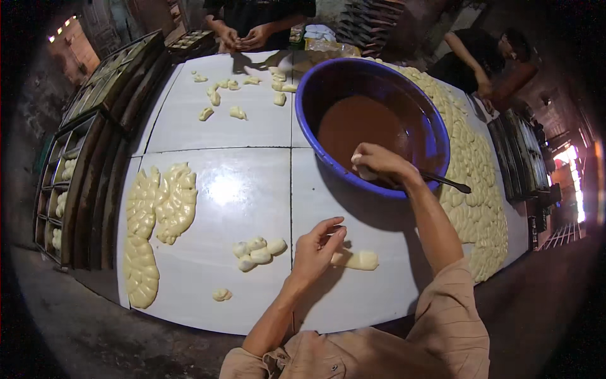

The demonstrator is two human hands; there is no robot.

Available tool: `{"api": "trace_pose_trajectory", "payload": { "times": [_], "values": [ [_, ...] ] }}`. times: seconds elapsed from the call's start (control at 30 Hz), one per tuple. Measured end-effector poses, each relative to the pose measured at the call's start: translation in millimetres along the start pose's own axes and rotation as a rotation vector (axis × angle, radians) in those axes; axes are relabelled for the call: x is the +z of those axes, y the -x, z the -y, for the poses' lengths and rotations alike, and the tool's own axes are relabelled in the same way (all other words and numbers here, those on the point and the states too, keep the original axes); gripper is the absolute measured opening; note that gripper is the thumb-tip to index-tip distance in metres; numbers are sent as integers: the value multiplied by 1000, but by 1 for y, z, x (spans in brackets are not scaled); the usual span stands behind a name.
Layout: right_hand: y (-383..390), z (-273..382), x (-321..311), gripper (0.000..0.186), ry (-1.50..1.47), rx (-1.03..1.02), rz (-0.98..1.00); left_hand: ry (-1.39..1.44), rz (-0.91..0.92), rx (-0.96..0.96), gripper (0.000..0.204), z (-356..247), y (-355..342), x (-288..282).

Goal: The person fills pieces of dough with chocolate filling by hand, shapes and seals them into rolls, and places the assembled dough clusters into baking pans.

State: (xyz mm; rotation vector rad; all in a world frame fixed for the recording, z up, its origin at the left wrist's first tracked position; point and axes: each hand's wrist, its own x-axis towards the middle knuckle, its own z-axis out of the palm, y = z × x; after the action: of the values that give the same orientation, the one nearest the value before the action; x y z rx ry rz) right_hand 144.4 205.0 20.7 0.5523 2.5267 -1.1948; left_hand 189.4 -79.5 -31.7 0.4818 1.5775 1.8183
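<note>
My left hand (319, 246), fingers loosely curved and apart, hovers beside a flattened dough strip (360, 260) on the white tiled table (227, 126). My right hand (385, 165) is closed at the near rim of a blue basin (306, 120) of brown filling (353, 126), with something small and pale at its fingertips that I cannot make out. A dark-handled utensil (457, 187) leans out of the basin beside that hand. Several plump dough pieces (259, 252) lie left of my left hand, with a lone small piece (221, 295) nearer me.
Flattened dough sheets (177, 202) lie at left, and many rows of dough (480, 215) along the right. Stacked moulds (82, 189) stand beside the left edge, more trays (517, 158) at right. Co-workers' hands (246, 39) work at the far side, another person (480, 63) at the far right.
</note>
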Motion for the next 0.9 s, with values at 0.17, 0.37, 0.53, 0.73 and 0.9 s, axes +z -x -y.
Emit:
{"api": "trace_pose_trajectory", "payload": {
  "times": [0.17,0.37,0.53,0.73,0.9],
  "values": [
    [2,-12,7,25,317,-66,78,-49,1,-9,41,4,3,-1],
    [57,29,-1,18,-960,-142,54,24,61,-107,41,-15,-7,3],
    [87,57,50,16,-1118,-219,7,533,110,-53,51,-13,-22,15],
    [104,42,98,18,-1153,-320,102,759,-51,-46,27,-6,-4,-7],
    [117,54,140,40,-584,-311,-117,573,-301,-54,26,2,8,-32]
  ]
}}
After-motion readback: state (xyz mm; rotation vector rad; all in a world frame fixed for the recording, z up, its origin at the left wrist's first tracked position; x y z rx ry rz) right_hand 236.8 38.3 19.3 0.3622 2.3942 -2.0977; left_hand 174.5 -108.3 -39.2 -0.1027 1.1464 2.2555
